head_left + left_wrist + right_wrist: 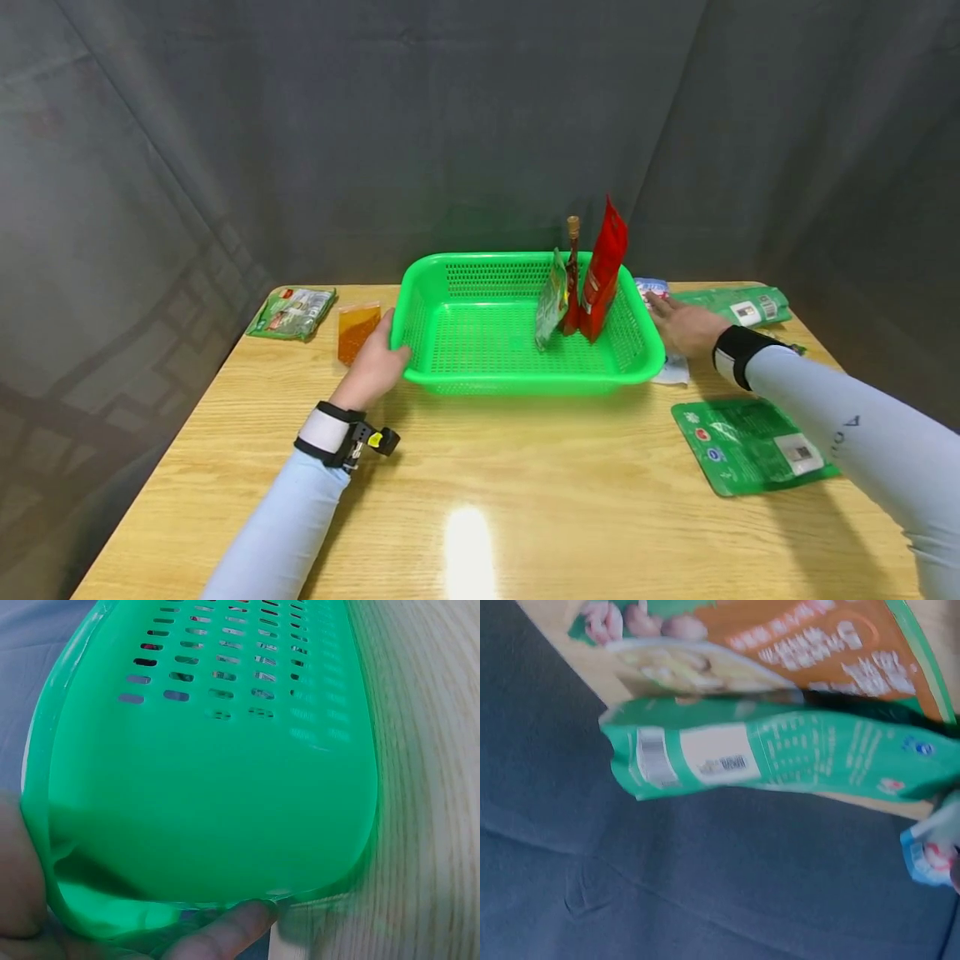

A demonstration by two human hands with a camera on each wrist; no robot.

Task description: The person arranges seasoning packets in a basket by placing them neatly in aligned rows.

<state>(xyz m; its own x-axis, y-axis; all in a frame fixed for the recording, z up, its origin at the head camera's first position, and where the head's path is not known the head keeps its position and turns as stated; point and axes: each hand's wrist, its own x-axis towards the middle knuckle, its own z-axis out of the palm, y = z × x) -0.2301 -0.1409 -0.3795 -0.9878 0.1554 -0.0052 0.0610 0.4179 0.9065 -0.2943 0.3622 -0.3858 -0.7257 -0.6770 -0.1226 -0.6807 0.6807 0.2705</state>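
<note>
A green plastic basket [517, 385] stands on the table, tilted slightly toward me. My left hand [377, 364] grips its left end, thumb over the rim; in the left wrist view a fingertip [251, 915] touches the basket's edge. Inside, at the right, stand a red pouch [604, 271], a slim bottle [573, 279] with a tan cap and a small green packet [552, 302]. Beside the basket's right end, my right hand [688, 327] lies over a white-and-blue packet [652, 287] with fingers extended. Only a sliver of that hand shows in the right wrist view.
A green pouch [767, 305] with a barcode lies at the back right, and another green pouch [750, 446] lies nearer me. A brown-and-green pouch [825, 652] shows beside one. On the left are an orange-brown packet [356, 332] and a green packet [292, 313]. Dark cloth [480, 125] hangs behind.
</note>
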